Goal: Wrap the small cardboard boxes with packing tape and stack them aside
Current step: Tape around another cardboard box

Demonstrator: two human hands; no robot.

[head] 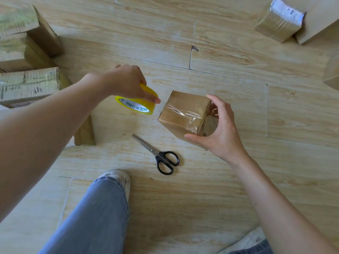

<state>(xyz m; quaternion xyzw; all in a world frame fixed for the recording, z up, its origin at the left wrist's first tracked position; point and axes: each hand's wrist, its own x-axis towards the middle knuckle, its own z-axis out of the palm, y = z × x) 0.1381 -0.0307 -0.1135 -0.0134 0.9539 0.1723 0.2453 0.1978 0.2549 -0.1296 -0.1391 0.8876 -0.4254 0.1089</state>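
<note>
Left hand (126, 83) grips the tape roll (136, 103) just left of the box (184, 111). Right hand (218, 129) holds that half-taped box, tilted on the floor (238, 61), by finger and thumb. Risk: box twists, so the tape wrinkles or sticks to itself.

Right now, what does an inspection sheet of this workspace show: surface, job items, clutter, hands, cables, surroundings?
Surface: wood-pattern floor, with a dark chip at one plank joint.
Job's things: small box partly covered in clear tape; yellow tape roll beside it.
Clutter: scissors, closed, lying on the floor.
Hands: left hand grips the tape roll; right hand holds the small box.
Cables: nothing seen.
Surroundings: cardboard boxes at left; taped box at upper right; person's leg.
</note>
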